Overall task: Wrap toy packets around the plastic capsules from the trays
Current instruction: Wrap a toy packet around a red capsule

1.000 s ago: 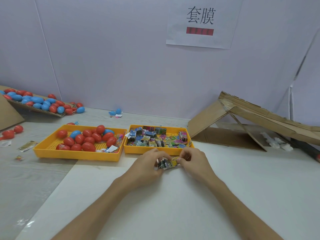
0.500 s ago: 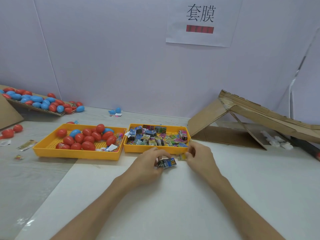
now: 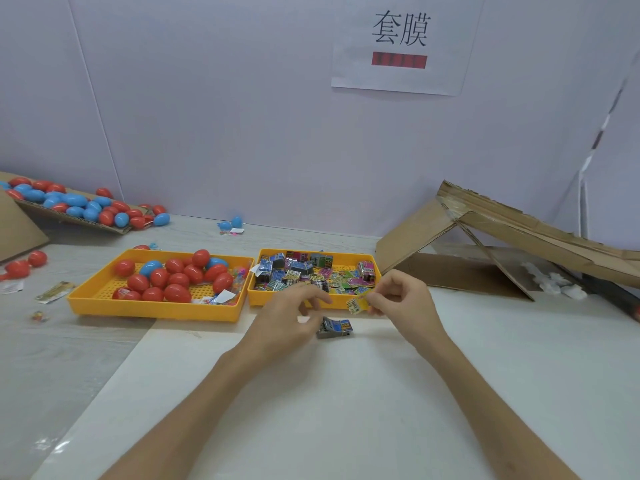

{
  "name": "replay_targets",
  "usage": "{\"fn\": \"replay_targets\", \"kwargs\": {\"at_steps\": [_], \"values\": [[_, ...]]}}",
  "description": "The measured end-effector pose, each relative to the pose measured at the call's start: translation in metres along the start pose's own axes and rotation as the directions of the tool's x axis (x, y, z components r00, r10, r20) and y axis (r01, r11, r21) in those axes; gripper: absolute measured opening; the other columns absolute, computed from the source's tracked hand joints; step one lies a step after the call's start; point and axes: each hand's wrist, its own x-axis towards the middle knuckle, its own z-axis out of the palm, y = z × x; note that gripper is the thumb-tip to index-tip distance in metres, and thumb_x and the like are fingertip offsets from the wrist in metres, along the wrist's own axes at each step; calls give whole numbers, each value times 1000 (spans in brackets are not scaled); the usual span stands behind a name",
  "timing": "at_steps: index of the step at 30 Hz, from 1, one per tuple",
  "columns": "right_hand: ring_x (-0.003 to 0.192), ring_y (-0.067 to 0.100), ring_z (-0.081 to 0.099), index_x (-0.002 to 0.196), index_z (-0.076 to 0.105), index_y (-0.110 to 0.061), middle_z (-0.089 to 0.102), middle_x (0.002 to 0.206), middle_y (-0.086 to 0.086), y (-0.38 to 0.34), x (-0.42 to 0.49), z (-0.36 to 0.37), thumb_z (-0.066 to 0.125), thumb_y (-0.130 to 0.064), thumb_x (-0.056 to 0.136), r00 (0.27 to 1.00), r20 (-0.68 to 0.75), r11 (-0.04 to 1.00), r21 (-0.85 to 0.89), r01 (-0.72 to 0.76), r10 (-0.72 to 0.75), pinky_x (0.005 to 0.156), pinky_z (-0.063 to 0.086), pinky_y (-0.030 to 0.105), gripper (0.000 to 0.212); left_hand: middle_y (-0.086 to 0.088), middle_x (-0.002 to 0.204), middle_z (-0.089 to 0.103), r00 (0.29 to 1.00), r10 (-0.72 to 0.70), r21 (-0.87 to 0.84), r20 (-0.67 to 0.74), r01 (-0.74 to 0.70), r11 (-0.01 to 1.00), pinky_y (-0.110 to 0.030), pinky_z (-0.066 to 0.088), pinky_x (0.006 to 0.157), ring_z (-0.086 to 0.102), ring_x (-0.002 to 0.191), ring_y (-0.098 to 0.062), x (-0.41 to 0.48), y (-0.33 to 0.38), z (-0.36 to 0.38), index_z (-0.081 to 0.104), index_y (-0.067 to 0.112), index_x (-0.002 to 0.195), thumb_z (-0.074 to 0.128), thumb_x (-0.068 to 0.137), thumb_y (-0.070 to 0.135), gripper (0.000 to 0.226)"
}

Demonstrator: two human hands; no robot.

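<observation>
Thin corner pinch by the right hand [image 3: 405,303] on 1 yellow packet [image 3: 356,304] may slip; left hand [image 3: 287,323] curls beside blue packet [image 3: 336,328], grip unclear.

Bright even light, soft shadows, edges warped.

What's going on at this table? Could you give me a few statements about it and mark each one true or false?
1. The right hand pinches a yellow packet. True.
2. The capsule tray holds only blue ones. False: most capsules are red, with a few blue.
3. The packet tray stands right of the capsule tray. True.
4. The wall sign is blank. False: it bears two printed characters and a red bar.
5. A blue packet lies on the table beside the left hand. True.
</observation>
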Motion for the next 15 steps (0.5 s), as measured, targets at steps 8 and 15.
{"fn": "replay_targets", "kwargs": {"at_steps": [8,15], "values": [[65,28,73,91,67,-11,73,78,2,-2,-3,2,72,5,85,1000,25,1000,11,2,-2,76,61,51,18,4,101,66,885,-108,217,-452,227,949,-42,43,88,57,100,-23,8,-9,-27,73,25,98,61,89,4,26],[64,23,72,89,68,-12,73,82,5,-3,-4,3,70,5,87,1000,20,1000,-12,7,-6,73,61,44,17,-6,121,60,752,-364,409,-549,622,668,-45,33,95,51,115,-28,6,-38,-56,66,28,119,58,92,21,29]]}}
